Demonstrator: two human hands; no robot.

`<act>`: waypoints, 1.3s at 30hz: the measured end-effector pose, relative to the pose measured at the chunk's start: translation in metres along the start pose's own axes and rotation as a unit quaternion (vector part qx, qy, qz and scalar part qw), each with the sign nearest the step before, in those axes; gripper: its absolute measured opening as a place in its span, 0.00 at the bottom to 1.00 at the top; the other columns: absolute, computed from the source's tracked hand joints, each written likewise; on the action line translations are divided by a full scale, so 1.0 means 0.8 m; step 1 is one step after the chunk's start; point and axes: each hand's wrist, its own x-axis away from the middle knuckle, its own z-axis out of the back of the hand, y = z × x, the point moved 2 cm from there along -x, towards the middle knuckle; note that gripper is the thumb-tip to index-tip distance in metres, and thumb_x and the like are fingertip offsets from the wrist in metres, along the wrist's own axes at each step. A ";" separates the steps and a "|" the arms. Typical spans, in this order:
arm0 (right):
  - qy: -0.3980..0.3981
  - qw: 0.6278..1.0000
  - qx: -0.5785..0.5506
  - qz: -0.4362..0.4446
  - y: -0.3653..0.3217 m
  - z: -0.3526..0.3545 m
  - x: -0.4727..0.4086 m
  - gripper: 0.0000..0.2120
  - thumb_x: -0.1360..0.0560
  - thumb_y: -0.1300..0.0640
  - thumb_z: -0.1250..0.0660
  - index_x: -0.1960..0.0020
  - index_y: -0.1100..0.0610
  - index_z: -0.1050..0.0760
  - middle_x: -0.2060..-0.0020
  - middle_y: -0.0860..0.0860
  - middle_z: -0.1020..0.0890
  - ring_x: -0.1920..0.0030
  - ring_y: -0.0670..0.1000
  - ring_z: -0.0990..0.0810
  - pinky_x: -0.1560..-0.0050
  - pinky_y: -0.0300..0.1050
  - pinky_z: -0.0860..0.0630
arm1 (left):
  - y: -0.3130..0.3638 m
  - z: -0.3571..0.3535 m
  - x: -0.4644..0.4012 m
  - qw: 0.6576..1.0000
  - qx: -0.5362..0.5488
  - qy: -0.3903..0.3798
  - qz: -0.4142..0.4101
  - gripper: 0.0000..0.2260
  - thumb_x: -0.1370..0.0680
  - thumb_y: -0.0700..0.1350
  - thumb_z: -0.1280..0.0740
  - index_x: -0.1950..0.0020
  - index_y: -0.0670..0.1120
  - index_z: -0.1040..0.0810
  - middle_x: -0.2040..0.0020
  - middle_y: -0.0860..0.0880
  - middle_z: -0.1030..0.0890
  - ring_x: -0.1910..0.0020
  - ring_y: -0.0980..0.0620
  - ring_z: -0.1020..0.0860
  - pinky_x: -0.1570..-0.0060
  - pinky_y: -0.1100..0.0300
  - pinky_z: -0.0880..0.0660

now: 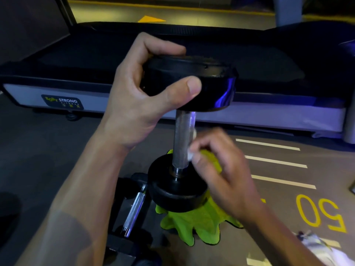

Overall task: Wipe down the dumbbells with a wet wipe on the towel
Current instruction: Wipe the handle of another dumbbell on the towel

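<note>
A black dumbbell [182, 137] with a knurled steel handle stands upright, its lower head resting on a crumpled lime-green towel [194, 225] on the floor. My left hand [138, 96] grips the upper head from the left, thumb across its side. My right hand [221, 169] is blurred and presses a small white wet wipe [190, 154] against the lower right of the handle. A second dumbbell [134, 210] lies on the floor to the left of the towel, partly hidden by my left forearm.
A treadmill deck [269, 116] with a logo plate runs across the floor just behind the dumbbell. White stripes and a yellow "50" mark the floor at right. A silvery wipe packet [315, 244] lies at the bottom right.
</note>
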 end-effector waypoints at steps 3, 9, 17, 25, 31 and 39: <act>-0.047 0.999 0.010 -0.006 0.003 -0.004 0.018 0.02 0.21 0.60 0.33 0.52 0.56 0.23 0.53 0.45 0.22 0.49 0.48 0.21 0.50 0.43 0.27 | 0.000 0.000 -0.001 1.000 0.010 0.004 0.001 0.20 0.26 0.49 0.27 0.39 0.42 0.27 0.43 0.49 0.20 0.45 0.57 0.19 0.44 0.61 0.23; 0.017 0.998 -0.048 0.032 -0.014 0.005 -0.018 0.11 0.22 0.62 0.33 0.41 0.58 0.21 0.44 0.50 0.23 0.38 0.52 0.21 0.39 0.51 0.24 | -0.003 0.000 -0.002 1.000 0.005 0.006 0.007 0.20 0.25 0.50 0.28 0.38 0.41 0.27 0.42 0.47 0.20 0.45 0.57 0.19 0.44 0.59 0.23; -0.005 0.984 -0.179 0.003 -0.006 -0.003 -0.040 0.12 0.23 0.67 0.30 0.44 0.53 0.21 0.46 0.56 0.21 0.42 0.56 0.19 0.37 0.54 0.23 | -0.014 0.019 0.003 0.999 0.015 0.033 0.026 0.17 0.25 0.52 0.29 0.39 0.49 0.26 0.37 0.44 0.21 0.37 0.37 0.20 0.36 0.33 0.24; -0.068 0.990 -0.050 -0.109 0.024 -0.031 -0.016 0.20 0.29 0.49 0.20 0.51 0.51 0.31 0.57 0.51 0.20 0.54 0.57 0.19 0.49 0.62 0.24 | -0.016 0.031 0.013 0.997 0.058 0.021 0.042 0.18 0.26 0.50 0.29 0.38 0.51 0.26 0.32 0.49 0.23 0.33 0.47 0.22 0.33 0.43 0.23; -0.075 0.979 -0.120 -0.147 0.011 -0.038 -0.022 0.16 0.27 0.59 0.21 0.43 0.54 0.23 0.51 0.46 0.13 0.47 0.47 0.14 0.42 0.45 0.20 | -0.006 0.027 0.017 0.999 -0.019 0.012 0.040 0.31 0.33 0.52 0.20 0.34 0.51 0.28 0.40 0.58 0.21 0.41 0.61 0.20 0.42 0.64 0.24; -0.047 0.977 -0.108 -0.180 0.006 -0.021 -0.011 0.16 0.28 0.54 0.22 0.42 0.51 0.21 0.49 0.48 0.13 0.48 0.49 0.13 0.43 0.59 0.19 | 0.006 0.000 0.018 0.999 0.003 0.038 -0.020 0.29 0.34 0.49 0.18 0.37 0.48 0.25 0.45 0.56 0.19 0.45 0.55 0.17 0.46 0.59 0.21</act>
